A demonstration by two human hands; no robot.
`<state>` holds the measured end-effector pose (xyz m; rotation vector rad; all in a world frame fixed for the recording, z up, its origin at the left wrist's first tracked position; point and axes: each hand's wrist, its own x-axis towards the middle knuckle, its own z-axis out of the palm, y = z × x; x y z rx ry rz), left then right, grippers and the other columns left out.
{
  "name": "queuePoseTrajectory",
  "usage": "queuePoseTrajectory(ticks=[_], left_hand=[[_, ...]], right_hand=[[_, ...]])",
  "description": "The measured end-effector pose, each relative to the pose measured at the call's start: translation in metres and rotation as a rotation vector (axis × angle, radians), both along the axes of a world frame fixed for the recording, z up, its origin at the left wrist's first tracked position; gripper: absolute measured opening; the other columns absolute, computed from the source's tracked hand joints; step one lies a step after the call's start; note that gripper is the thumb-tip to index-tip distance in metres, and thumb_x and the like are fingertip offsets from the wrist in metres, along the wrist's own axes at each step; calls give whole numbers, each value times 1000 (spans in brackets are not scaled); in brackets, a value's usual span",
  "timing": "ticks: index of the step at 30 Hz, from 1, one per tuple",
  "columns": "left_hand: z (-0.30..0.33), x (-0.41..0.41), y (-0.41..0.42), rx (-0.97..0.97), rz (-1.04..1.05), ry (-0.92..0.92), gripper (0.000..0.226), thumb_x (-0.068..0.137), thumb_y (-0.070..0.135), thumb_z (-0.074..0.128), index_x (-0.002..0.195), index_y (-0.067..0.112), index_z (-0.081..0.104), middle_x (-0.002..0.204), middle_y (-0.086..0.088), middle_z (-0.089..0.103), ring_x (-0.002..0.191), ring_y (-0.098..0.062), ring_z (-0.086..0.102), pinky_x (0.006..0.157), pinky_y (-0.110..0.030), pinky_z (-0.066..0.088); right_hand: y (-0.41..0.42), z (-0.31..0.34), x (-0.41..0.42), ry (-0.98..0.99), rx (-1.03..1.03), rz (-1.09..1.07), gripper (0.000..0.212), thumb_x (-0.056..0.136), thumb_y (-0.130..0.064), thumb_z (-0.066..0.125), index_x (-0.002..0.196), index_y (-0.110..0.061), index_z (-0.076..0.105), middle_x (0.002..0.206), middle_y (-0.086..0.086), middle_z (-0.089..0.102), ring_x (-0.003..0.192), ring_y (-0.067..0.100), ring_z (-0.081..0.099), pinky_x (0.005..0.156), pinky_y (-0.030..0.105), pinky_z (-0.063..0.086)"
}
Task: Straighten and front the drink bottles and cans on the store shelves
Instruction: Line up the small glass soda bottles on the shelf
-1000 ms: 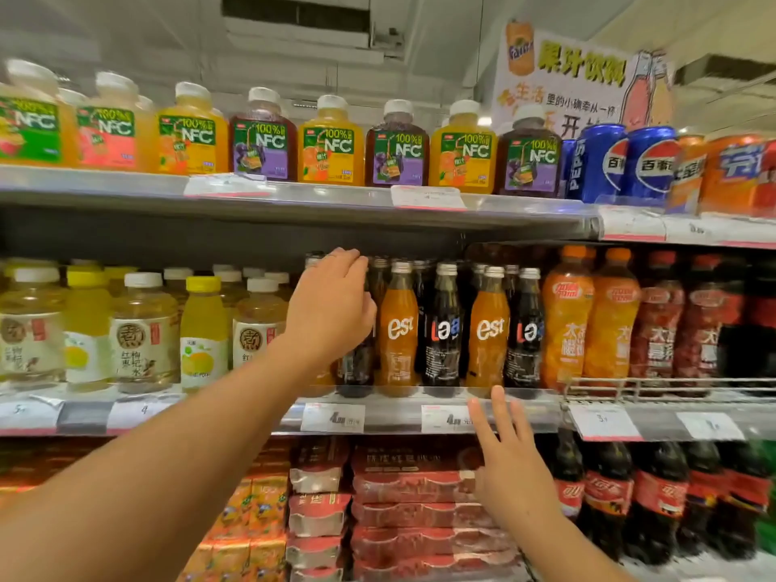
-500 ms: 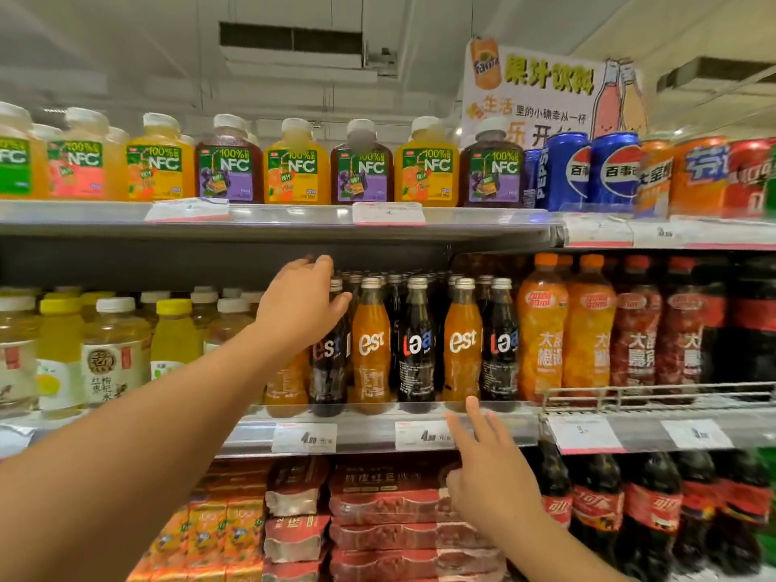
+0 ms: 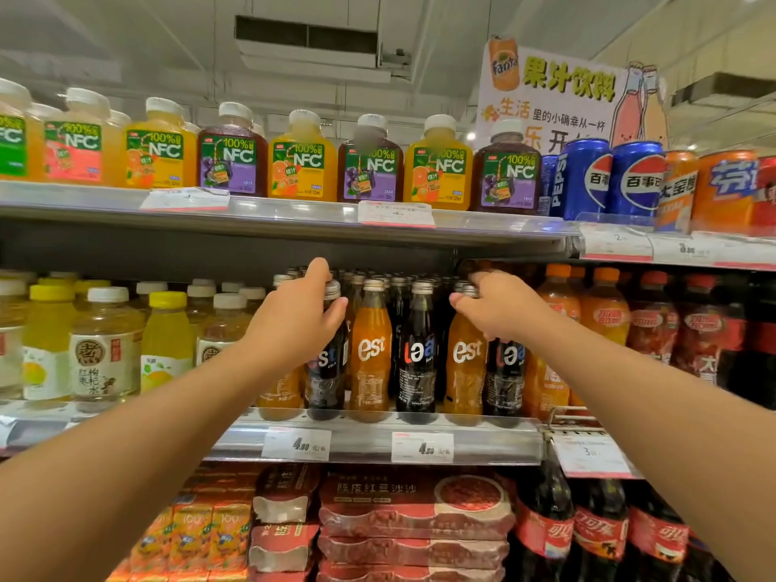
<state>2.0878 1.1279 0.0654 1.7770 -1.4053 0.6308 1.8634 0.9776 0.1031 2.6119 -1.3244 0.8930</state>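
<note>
Dark cola bottle neck gripped by left hand, right hand pinching orange bottle cap

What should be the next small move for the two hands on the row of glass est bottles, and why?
Probably the left hand should twist the dark cola glass bottle it grips by the neck until its label faces front: only "st" shows, while the neighbouring orange glass bottle reads "est" fully. The right hand holds another orange bottle's cap.

A Fanta sign, price tags, perhaps packaged desserts below.
</note>
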Motion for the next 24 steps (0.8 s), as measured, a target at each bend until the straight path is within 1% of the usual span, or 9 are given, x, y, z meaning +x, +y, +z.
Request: queuePoseTrajectory(ticks=[2,5,8,11,14,16,18,21,24], left_hand=[[-1,2,2,-9,-9,17,29,96,39,54,115,24,38,78,3,62,60,-12,62,54,-35,58],[0,4,5,-14,-49,61,27,95,39,55,112,27,37,84,5,60,66,-10,62,54,-30,56],[-3,3,4,-43,-85,148,31,94,39,58,117,28,39,93,7,60,72,-6,60,56,-22,50],[-11,2,6,-124,-123,274,44,92,39,62,131,24,46,103,12,55,85,-5,57,61,-16,46],[-16,-6,10,-190,-147,327,32,91,37,64,120,24,57,99,11,60,91,-8,59,68,-21,50],[-20,-12,12,-202,-139,343,17,93,33,62,108,27,55,92,10,61,86,-8,60,67,-25,51],[-24,-20,14,-200,-117,336,11,95,29,59,103,27,52,88,12,58,83,-8,59,63,-25,50],[-21,-34,17,-237,-115,329,18,96,27,57,113,24,52,89,14,56,82,-5,57,67,-24,51],[-9,-48,26,-337,-152,303,24,96,30,57,119,25,51,92,18,56,83,0,57,65,-16,43]], right_hand=[[-1,-3,2,-34,33,15,63,94,-54,49,143,-16,40,113,12,66,91,24,67,71,31,54],[1,-6,3,-165,62,65,42,90,-52,58,121,-26,45,88,2,66,63,16,68,56,31,57],[1,-11,2,-215,84,102,36,90,-49,61,115,-30,42,91,2,65,65,19,68,59,35,60],[1,-19,3,-280,96,114,46,90,-51,59,125,-24,45,93,4,65,63,17,65,42,22,47],[4,-29,-5,-409,68,149,51,89,-53,57,124,-16,56,91,-2,65,71,14,63,52,24,47],[10,-39,-10,-484,17,179,42,89,-53,59,115,-20,61,91,-9,61,77,10,59,58,24,48],[17,-45,-15,-523,-64,218,25,87,-50,62,93,-26,61,80,-14,57,72,6,54,55,22,40],[29,-39,-26,-595,-101,290,24,87,-46,65,84,-23,62,76,-9,61,71,9,56,57,26,42],[46,-27,-44,-660,-146,360,22,86,-44,66,81,-23,63,72,-12,61,69,4,57,55,15,38]])
